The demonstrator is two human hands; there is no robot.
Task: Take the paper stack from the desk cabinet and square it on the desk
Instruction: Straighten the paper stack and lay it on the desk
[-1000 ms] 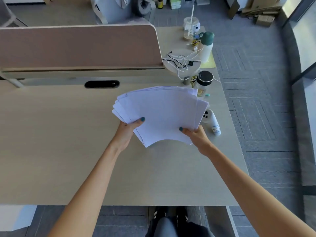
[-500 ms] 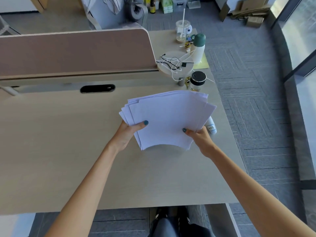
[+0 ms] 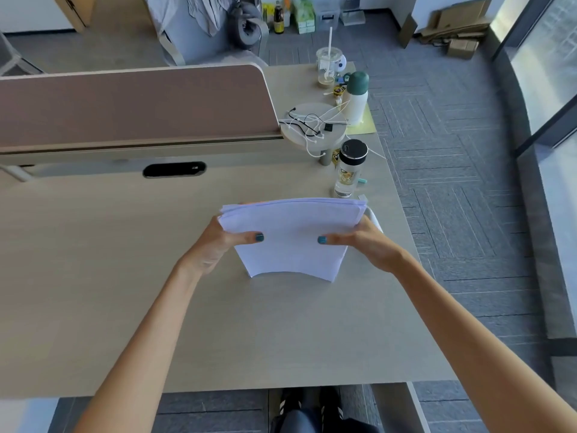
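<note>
A stack of white paper stands nearly upright on its lower edge on the light wooden desk, right of centre. My left hand grips its left side, thumb across the front sheet. My right hand grips the right side the same way. The sheets lie close together, with slight offsets along the top edge and at the left corner. The desk cabinet is not in view.
Behind the stack stand a clear bottle with a black lid, a round stand with tangled cables, a white-and-green flask and a cup with a straw. A brown partition borders the desk's far side. The desk's right edge is close to the stack.
The fanned-out sheets have been gathered into a compact stack and tipped up onto their lower edge. Both hands shifted from the lower corners to the stack's sides.
</note>
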